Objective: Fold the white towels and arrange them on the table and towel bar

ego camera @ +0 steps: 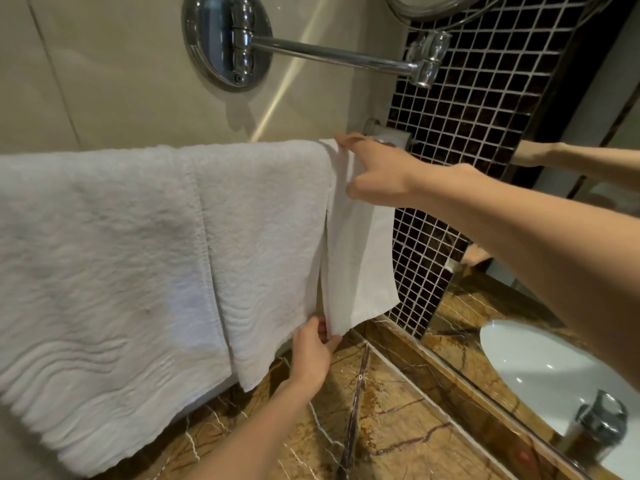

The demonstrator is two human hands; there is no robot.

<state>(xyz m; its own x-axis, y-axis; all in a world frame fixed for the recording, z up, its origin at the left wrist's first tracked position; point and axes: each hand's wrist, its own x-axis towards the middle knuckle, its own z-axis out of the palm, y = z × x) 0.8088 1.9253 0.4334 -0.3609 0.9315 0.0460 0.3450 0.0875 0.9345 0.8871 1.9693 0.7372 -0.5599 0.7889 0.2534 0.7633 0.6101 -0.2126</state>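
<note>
Three white towels hang side by side over the towel bar point(388, 135), whose right end mount shows at the wall. A large ribbed towel point(97, 271) is at the left, a mid-size towel point(263, 237) in the middle, and a small thin towel point(360, 258) at the right. My right hand point(377, 171) rests on top of the small towel at the bar, fingers pinching its upper fold. My left hand point(313, 351) pinches the small towel's lower left corner, just above the marble counter point(391, 420).
A chrome swing-arm mirror mount point(228, 39) juts from the beige wall above the bar. Dark mosaic tiles point(467, 109) and a mirror stand at the right. The mirror reflects a white sink point(540, 365) and a chrome tap point(602, 420).
</note>
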